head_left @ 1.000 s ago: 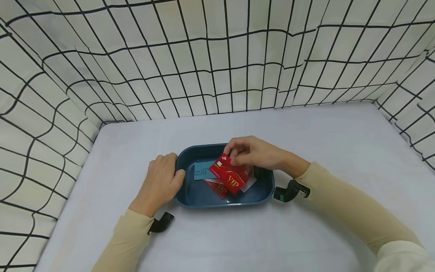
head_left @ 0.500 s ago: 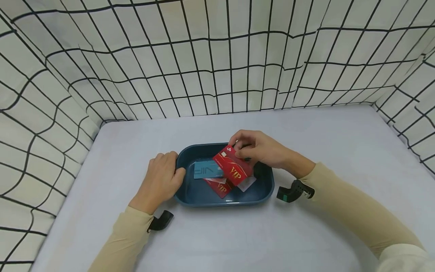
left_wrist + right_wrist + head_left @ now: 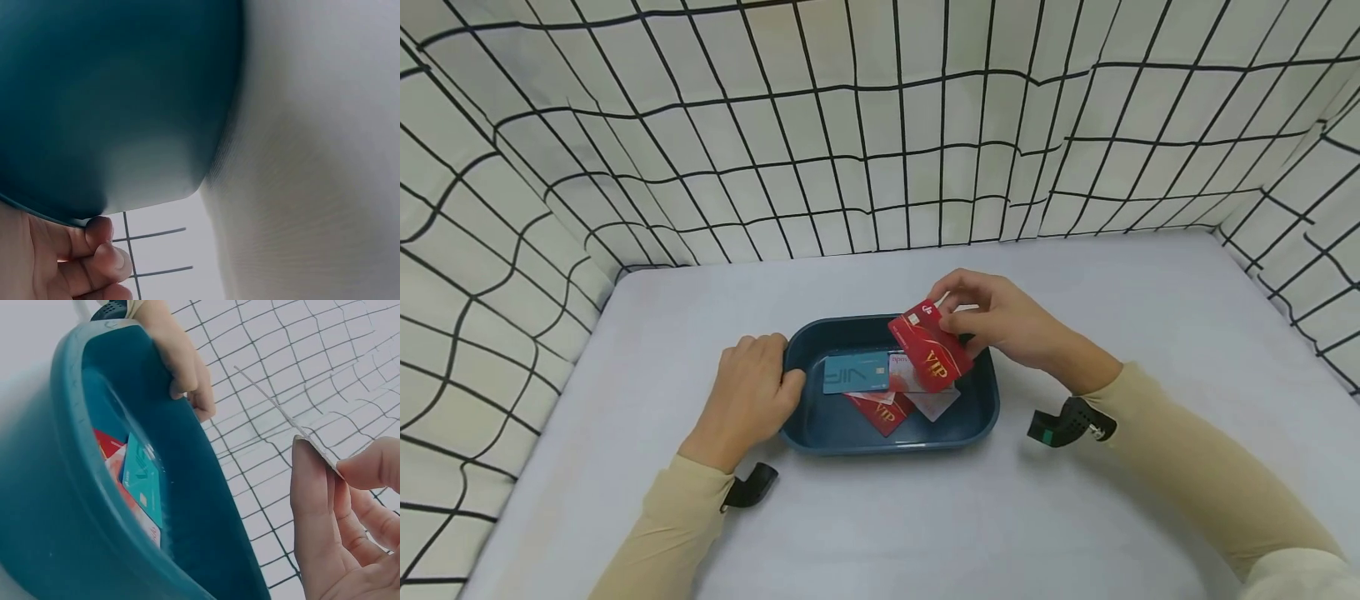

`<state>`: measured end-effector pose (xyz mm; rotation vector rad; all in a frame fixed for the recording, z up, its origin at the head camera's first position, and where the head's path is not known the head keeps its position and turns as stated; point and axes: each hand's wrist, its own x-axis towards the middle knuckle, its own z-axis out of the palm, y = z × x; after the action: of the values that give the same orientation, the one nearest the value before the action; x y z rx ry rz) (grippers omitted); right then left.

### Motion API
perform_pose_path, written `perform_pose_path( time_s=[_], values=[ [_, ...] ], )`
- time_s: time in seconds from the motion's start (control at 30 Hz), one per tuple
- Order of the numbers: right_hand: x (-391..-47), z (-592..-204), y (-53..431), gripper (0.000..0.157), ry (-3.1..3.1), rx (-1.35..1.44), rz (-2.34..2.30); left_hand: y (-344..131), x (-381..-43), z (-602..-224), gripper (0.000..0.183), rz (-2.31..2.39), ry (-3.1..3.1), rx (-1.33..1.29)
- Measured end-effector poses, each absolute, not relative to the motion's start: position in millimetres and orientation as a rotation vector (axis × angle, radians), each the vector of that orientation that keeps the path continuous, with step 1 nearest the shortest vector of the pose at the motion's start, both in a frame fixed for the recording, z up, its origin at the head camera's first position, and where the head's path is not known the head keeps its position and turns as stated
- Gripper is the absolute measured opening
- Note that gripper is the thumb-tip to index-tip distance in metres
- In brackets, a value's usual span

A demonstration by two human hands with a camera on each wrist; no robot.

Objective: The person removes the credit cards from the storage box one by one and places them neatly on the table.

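A blue plastic tray (image 3: 857,449) stands on the table. My left hand (image 3: 745,400) grips its left rim, with curled fingers (image 3: 103,265) at the rim in the left wrist view. My right hand (image 3: 1003,325) pinches a red VIP card (image 3: 925,346) between thumb and fingers, tilted above the tray's right part. In the right wrist view this card (image 3: 275,403) appears almost edge-on. Inside the tray lie a teal card (image 3: 853,372), another red VIP card (image 3: 882,417), a pink-and-white card (image 3: 901,375) and a pale card (image 3: 936,406), overlapping. The held card covers part of the pile.
The table (image 3: 895,525) has a white covering. A black wire grid (image 3: 850,158) stands behind it and at both sides. A black wrist camera (image 3: 1060,423) sits on the right wrist and another camera (image 3: 751,486) on the left.
My right hand has moved up and to the right with the red VIP card, uncovering more of the pink-and-white card and the teal card. The left hand has stayed on the tray's rim.
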<state>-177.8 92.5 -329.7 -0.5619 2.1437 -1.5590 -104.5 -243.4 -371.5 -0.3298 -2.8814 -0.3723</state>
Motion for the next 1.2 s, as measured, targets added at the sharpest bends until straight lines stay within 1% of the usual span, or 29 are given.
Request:
perform_pose_path(
  time_s=[0.37,0.63,0.77,1.0,1.2],
  values=[
    [-172.7,-328.5,112.1,0.038,2.171,-0.47,-1.616,-241.4,-103.3,-370.1,0.018,-0.362,-2.902,-0.313],
    [-167.8,-327.9,125.6,0.038,2.194,-0.398,-1.651,-241.2,-103.4,-369.8,0.014,-0.369,-2.881,-0.316],
    [-165.5,-330.0,133.8,0.037,2.189,-0.355,-1.673,-241.6,-104.3,-370.8,0.014,-0.366,-2.88,-0.317],
    [-164.4,-334.1,147.7,0.039,2.177,-0.267,-1.729,-241.5,-103.9,-370.0,0.012,-0.373,-2.872,-0.318],
    [-165.4,-336.6,158.9,0.033,2.188,-0.229,-1.742,-241.2,-104.2,-370.9,0.011,-0.384,-2.868,-0.317]
  ],
)
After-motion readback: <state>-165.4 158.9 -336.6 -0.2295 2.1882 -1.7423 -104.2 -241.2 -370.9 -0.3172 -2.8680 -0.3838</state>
